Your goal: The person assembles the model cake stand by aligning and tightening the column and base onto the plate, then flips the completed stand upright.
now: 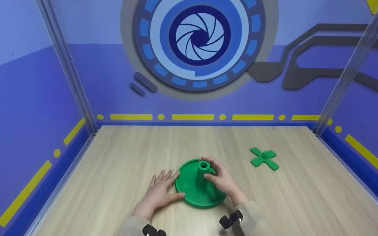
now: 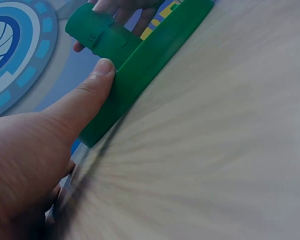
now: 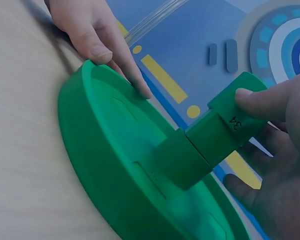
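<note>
A round green tray (image 1: pixel 189 198) with a raised rim lies on the table, and a hollow green post (image 1: pixel 203 171) rises from its middle. In the right wrist view the post shows a seam between its lower part (image 3: pixel 182 162) and an upper tube piece (image 3: pixel 240 107) with engraved digits. My right hand (image 1: pixel 221 178) grips that upper piece, thumb on the near side and fingers around the far side. At the tray's left rim rests my left hand (image 1: pixel 159 195), fingers spread and thumb against the edge (image 2: pixel 107 67).
To the right and farther back lies a green cross-shaped piece (image 1: pixel 264 159) with a short stub on top. The wooden table (image 1: pixel 126 154) is bordered by blue printed panels (image 1: pixel 87 82) and metal corner posts (image 1: pixel 67 68).
</note>
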`<state>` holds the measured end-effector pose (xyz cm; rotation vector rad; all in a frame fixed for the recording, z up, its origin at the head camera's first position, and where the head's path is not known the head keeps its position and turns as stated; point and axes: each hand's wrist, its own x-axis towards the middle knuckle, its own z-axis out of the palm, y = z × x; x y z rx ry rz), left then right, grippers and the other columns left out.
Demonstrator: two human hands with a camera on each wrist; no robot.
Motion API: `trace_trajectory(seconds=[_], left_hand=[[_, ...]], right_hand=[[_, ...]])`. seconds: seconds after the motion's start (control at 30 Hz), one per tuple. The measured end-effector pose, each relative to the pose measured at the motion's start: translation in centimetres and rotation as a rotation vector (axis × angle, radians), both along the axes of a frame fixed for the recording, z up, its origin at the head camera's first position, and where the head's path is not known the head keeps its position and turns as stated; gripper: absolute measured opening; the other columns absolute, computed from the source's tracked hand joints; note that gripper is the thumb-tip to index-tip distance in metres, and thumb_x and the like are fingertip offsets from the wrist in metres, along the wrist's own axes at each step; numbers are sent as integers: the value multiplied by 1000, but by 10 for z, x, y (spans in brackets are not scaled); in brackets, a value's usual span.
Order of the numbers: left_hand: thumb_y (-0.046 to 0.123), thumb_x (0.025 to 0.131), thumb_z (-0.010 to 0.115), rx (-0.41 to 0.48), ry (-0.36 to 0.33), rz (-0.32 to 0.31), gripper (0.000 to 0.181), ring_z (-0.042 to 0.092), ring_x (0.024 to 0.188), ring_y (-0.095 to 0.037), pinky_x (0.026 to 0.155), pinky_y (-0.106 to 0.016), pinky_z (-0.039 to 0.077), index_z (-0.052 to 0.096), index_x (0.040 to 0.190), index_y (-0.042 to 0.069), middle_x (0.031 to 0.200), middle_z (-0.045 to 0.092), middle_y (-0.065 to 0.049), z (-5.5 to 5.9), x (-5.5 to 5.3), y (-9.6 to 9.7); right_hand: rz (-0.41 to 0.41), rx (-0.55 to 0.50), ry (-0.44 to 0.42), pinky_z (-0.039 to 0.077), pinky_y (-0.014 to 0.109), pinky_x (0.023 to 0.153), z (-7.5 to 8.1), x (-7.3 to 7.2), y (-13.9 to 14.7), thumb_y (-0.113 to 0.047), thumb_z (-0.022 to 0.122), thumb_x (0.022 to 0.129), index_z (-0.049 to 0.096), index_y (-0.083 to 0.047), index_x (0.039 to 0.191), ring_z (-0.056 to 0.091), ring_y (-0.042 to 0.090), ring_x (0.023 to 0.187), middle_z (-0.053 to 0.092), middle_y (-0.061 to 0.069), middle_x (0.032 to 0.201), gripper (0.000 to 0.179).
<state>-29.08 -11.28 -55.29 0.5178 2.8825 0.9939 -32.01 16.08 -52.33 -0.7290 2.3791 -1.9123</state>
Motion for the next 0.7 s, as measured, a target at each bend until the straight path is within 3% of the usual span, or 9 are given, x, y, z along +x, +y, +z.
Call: trace_trajectory(seconds=[0.2,0.47,0.7], left_hand=[[67,86,70,4,6,-6,92,14,159,-46,129,-68,2,39,160,21,168,31,-18,0,-1,-1],[67,85,71,0,15,-12,93,15,159,-47,128,-69,2,39,160,22,168,31,-19,-1,0,-1],[67,85,70,0,0,-8,93,14,159,-46,128,-68,2,39,160,22,168,30,-18,-1,1,-1]], right_hand=[[-28,-11,-19,34,60,123,1,1,-2,2,66,95,48,3,147,45,42,145,52,28,150,55],[-108,6,-41,48,58,111,2,2,-4,-3,73,93,55,-1,142,54,40,135,61,22,139,52],[-199,26,-19,51,55,104,-2,2,-7,-6,81,87,58,-4,135,60,32,125,66,17,129,53]])
